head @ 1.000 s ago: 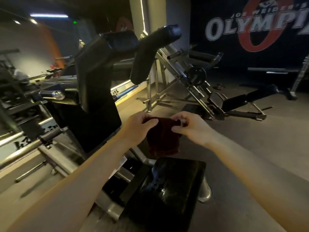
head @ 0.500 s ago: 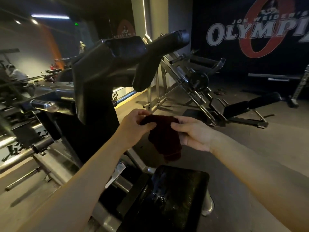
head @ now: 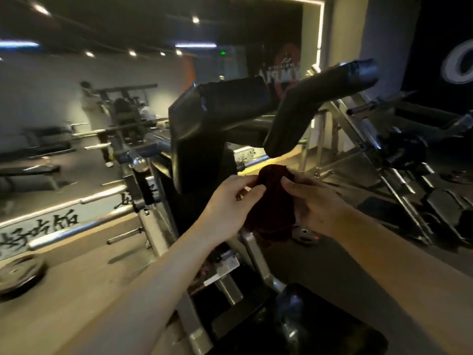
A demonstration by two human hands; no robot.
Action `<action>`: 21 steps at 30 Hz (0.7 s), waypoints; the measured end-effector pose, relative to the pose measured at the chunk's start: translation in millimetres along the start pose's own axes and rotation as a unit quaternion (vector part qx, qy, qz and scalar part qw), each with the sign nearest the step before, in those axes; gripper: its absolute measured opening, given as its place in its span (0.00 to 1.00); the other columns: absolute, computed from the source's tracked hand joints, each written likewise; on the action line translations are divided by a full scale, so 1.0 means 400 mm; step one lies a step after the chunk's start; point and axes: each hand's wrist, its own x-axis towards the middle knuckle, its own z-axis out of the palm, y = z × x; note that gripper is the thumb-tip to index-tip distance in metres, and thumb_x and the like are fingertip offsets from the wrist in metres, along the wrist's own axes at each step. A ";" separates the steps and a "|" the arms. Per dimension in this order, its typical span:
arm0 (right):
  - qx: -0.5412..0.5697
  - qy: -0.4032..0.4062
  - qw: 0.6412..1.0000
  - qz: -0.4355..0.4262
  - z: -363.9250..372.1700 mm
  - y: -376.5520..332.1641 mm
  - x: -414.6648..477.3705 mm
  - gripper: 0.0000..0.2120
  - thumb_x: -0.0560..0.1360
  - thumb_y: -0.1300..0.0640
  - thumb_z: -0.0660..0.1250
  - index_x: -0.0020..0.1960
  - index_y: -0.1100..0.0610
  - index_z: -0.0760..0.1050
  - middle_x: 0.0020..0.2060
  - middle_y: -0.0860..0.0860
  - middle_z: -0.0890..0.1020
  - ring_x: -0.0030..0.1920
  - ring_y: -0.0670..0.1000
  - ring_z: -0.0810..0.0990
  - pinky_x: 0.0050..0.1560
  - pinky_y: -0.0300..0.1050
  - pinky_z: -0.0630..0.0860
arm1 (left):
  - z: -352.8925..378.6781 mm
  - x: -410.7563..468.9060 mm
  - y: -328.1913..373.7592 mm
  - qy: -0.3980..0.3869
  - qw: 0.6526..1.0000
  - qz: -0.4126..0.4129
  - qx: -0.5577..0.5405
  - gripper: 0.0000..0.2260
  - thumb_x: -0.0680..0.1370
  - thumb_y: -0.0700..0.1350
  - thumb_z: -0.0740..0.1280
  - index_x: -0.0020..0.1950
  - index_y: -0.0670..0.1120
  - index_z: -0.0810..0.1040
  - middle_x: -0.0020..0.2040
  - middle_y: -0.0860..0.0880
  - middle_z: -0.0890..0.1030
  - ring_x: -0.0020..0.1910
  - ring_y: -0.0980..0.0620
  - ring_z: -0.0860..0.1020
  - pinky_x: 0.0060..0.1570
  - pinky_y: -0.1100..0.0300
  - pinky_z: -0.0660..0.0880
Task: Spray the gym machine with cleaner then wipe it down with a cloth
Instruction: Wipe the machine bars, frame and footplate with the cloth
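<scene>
Both hands are holding a dark red cloth point(head: 275, 201) up in mid-air, right in front of the gym machine point(head: 204, 129). L hand point(head: 227, 206) is pinching the cloth's left edge btwn thumb and curled fingers. R hand point(head: 316, 204) is gripping the right side, thumb pressing on the front and other fingers curling behind. The cloth is hanging bunched btwn the two hands, w/ its bottom end drooping. It's sitting below the machine's angled black pad point(head: 320, 103) and well above the shiny black seat point(head: 332, 329) at the frame's bottom. Can't tell if it's touching the machine. Left of the machine a weight plate point(head: 20, 275) is lying on the floor point(head: 89, 290), near a chrome bar point(head: 76, 226). Far back, a blurred person point(head: 88, 103) is standing.
</scene>
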 end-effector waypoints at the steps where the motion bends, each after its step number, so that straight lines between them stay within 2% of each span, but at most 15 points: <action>1: -0.012 -0.025 1.000 -0.001 -0.009 -0.013 0.018 0.20 0.83 0.61 0.63 0.74 0.62 0.71 0.68 0.64 0.78 0.68 0.64 0.78 0.62 0.62 0.79 | 0.007 0.001 0.016 0.023 1.000 0.000 0.006 0.10 0.84 0.54 0.65 0.63 0.58 0.81 0.58 0.55 0.77 0.57 0.59 0.79 0.60 0.58 0.79; 3: -0.038 -0.054 0.998 -0.009 -0.023 -0.043 0.051 0.18 0.84 0.60 0.63 0.72 0.62 0.73 0.66 0.64 0.80 0.67 0.64 0.79 0.61 0.62 0.79 | 0.028 0.009 0.046 0.068 0.997 -0.005 0.044 0.09 0.84 0.53 0.66 0.63 0.60 0.79 0.58 0.55 0.78 0.55 0.65 0.77 0.54 0.71 0.75; 4: -0.044 -0.065 0.997 -0.013 -0.031 -0.055 0.063 0.17 0.84 0.59 0.63 0.72 0.61 0.74 0.65 0.63 0.80 0.67 0.64 0.79 0.62 0.63 0.79 | 0.042 0.014 0.062 0.089 0.993 -0.013 0.070 0.10 0.83 0.53 0.66 0.64 0.60 0.79 0.58 0.56 0.78 0.55 0.67 0.77 0.53 0.74 0.72; 5: -0.045 -0.077 0.996 -0.018 -0.038 -0.068 0.072 0.17 0.84 0.59 0.63 0.71 0.61 0.75 0.64 0.63 0.81 0.66 0.63 0.80 0.63 0.63 0.79 | 0.058 0.020 0.079 0.109 0.989 -0.022 0.097 0.12 0.83 0.54 0.66 0.66 0.59 0.79 0.59 0.57 0.78 0.55 0.66 0.77 0.53 0.73 0.72; 9: -0.019 -0.100 0.994 -0.027 -0.061 -0.113 0.102 0.15 0.83 0.59 0.64 0.69 0.60 0.77 0.61 0.61 0.84 0.62 0.59 0.83 0.62 0.58 0.80 | 0.107 0.041 0.150 0.211 0.960 -0.043 0.177 0.16 0.82 0.53 0.68 0.69 0.55 0.79 0.60 0.58 0.77 0.58 0.62 0.78 0.62 0.58 0.76; 11: 0.008 -0.102 0.994 -0.026 -0.069 -0.138 0.119 0.14 0.83 0.58 0.65 0.67 0.58 0.79 0.59 0.60 0.85 0.60 0.59 0.84 0.63 0.58 0.80 | 0.122 0.050 0.195 0.258 0.939 -0.035 0.226 0.16 0.81 0.53 0.69 0.68 0.54 0.79 0.60 0.60 0.77 0.55 0.64 0.78 0.59 0.63 0.77; 13: -0.002 -0.110 0.993 -0.030 -0.075 -0.164 0.141 0.13 0.82 0.56 0.67 0.65 0.53 0.81 0.58 0.57 0.85 0.59 0.58 0.85 0.64 0.59 0.79 | 0.128 0.056 0.244 0.298 0.908 -0.023 0.295 0.15 0.81 0.54 0.70 0.67 0.54 0.80 0.59 0.61 0.77 0.52 0.65 0.78 0.52 0.71 0.75; 14: -0.019 -0.115 0.992 -0.038 -0.075 -0.176 0.154 0.12 0.82 0.54 0.67 0.64 0.50 0.81 0.58 0.54 0.86 0.59 0.57 0.84 0.64 0.60 0.79 | 0.127 0.059 0.265 0.317 0.890 -0.009 0.329 0.14 0.80 0.54 0.69 0.65 0.54 0.81 0.57 0.61 0.77 0.52 0.64 0.78 0.51 0.71 0.75; 16: -0.077 -0.105 0.988 -0.087 -0.068 -0.204 0.176 0.11 0.82 0.52 0.68 0.63 0.44 0.81 0.57 0.49 0.85 0.60 0.54 0.83 0.63 0.59 0.79 | 0.119 0.062 0.303 0.353 0.855 0.035 0.379 0.12 0.80 0.53 0.70 0.61 0.53 0.82 0.56 0.60 0.76 0.54 0.61 0.77 0.55 0.66 0.77; 18: -0.136 -0.062 0.974 -0.168 -0.046 -0.240 0.193 0.12 0.82 0.51 0.67 0.64 0.42 0.80 0.57 0.44 0.84 0.59 0.48 0.82 0.60 0.51 0.80 | 0.099 0.071 0.327 0.386 0.814 0.069 0.428 0.13 0.79 0.52 0.71 0.62 0.51 0.82 0.59 0.59 0.74 0.60 0.57 0.75 0.62 0.53 0.77; 19: -0.148 -0.044 0.965 -0.214 -0.031 -0.257 0.199 0.13 0.82 0.52 0.67 0.65 0.43 0.79 0.57 0.43 0.83 0.59 0.45 0.81 0.60 0.46 0.80 | 0.086 0.080 0.333 0.398 0.789 0.071 0.462 0.15 0.78 0.51 0.72 0.63 0.50 0.81 0.61 0.57 0.73 0.63 0.54 0.73 0.65 0.49 0.74; 21: -0.132 -0.049 0.948 -0.286 0.003 -0.281 0.209 0.13 0.82 0.53 0.67 0.66 0.44 0.79 0.59 0.41 0.81 0.60 0.42 0.79 0.61 0.41 0.78 | 0.060 0.105 0.340 0.401 0.746 0.044 0.529 0.21 0.77 0.53 0.73 0.69 0.50 0.78 0.65 0.52 0.73 0.67 0.49 0.66 0.69 0.47 0.65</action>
